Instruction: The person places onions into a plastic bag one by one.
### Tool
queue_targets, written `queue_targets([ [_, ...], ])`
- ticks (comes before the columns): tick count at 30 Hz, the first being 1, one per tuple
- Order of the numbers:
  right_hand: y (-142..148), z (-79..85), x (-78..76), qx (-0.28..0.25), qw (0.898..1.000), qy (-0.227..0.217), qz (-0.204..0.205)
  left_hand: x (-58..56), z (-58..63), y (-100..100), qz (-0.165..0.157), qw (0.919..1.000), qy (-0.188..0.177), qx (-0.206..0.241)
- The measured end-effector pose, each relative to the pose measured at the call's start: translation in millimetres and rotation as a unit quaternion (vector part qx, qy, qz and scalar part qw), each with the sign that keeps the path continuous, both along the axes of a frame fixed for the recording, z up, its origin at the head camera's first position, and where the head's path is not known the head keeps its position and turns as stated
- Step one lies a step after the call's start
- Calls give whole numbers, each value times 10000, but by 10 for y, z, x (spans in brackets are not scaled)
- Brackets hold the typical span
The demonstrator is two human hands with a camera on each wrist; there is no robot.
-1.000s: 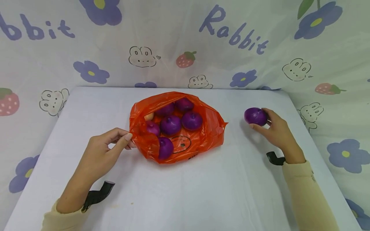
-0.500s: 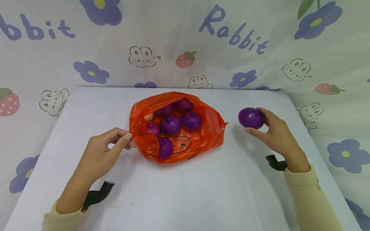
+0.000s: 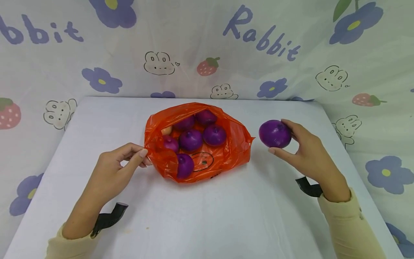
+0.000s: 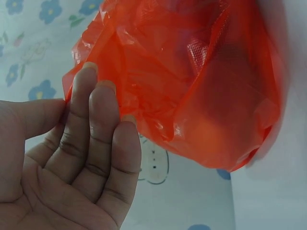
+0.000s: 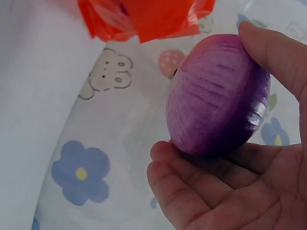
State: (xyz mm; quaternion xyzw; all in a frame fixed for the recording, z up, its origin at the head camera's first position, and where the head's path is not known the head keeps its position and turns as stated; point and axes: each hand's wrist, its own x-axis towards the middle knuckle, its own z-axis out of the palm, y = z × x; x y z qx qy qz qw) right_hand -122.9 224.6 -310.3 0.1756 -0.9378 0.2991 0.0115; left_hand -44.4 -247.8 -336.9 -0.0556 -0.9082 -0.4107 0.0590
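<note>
A purple onion (image 3: 275, 133) is held between the thumb and fingers of my right hand (image 3: 307, 154), raised above the table to the right of the bag. In the right wrist view the onion (image 5: 216, 96) shows streaked purple skin. My left hand (image 3: 118, 172) pinches the left edge of an orange-red plastic bag (image 3: 233, 154) with thumb and forefinger; the left wrist view shows the other fingers extended beside the bag (image 4: 148, 86). Inside the bag's open mouth lie several purple onions (image 3: 191, 140) and a tan round thing (image 3: 166, 131), mostly hidden by the plastic.
The bag rests on a white table (image 3: 207, 216) near its back edge. Behind hangs a white cloth (image 3: 181, 32) printed with flowers, rabbits and strawberries. A black strap end (image 3: 111, 217) sticks out from the left wrist, and another black strap end (image 3: 307, 187) from the right.
My right hand has moved left toward the bag with the onion, which looks larger and higher. The left hand and the bag have stayed in place.
</note>
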Motion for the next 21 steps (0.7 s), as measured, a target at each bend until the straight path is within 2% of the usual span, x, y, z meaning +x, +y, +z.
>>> queue_targets([
  [6,-112,96,54,42,9998,10,219,1,9,2,8,10000,-27,5],
  [15,-281,163,71,246,9951,175,939,-2,-5,-2,-38,10000,76,33],
  [21,-444,210,78,323,9916,133,1243,-4,-11,-4,-39,9999,114,40],
])
